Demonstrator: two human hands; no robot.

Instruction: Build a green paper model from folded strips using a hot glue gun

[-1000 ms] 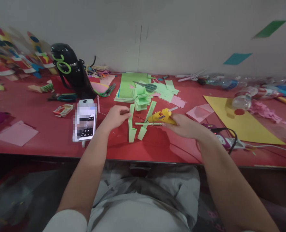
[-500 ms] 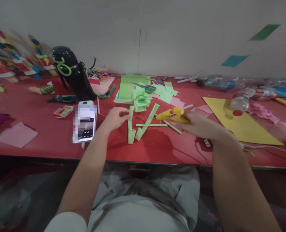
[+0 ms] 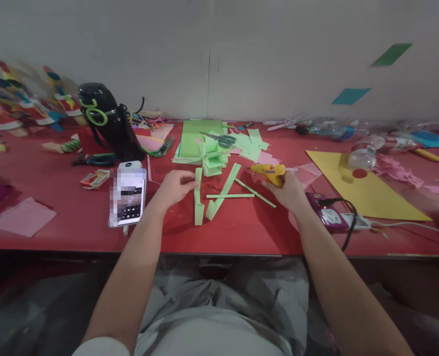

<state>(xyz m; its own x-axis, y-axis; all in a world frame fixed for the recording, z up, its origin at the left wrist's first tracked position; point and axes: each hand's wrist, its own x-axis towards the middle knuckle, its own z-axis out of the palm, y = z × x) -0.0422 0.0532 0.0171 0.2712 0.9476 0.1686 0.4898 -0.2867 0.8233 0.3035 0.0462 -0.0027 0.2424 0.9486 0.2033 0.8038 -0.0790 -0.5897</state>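
A narrow folded strip of light-green paper (image 3: 199, 213) lies in front of me, and the thumb and fingertips of my left hand (image 3: 174, 190) close at its upper left edge. On the right, my right hand (image 3: 290, 193) grips the handle of a yellow hot glue gun (image 3: 267, 170), whose nozzle points left. Between my hands rest a second folded green strip (image 3: 223, 190) and two thin green paper sticks (image 3: 232, 196), one level and one slanting. Just beyond them stands a pleated green paper piece (image 3: 212, 159).
Scissors (image 3: 222, 140) lie on green sheets (image 3: 195, 136) at the back. A phone (image 3: 128, 195) and a black bottle (image 3: 108, 123) stand left. To the right are a purple device with a cable (image 3: 328, 215), yellow paper (image 3: 386, 200) and plastic bottles (image 3: 363, 155).
My right hand has drawn back slightly and the glue gun has turned in it, uncovering the purple device. My left hand stays by the strip. The view has shifted slightly.
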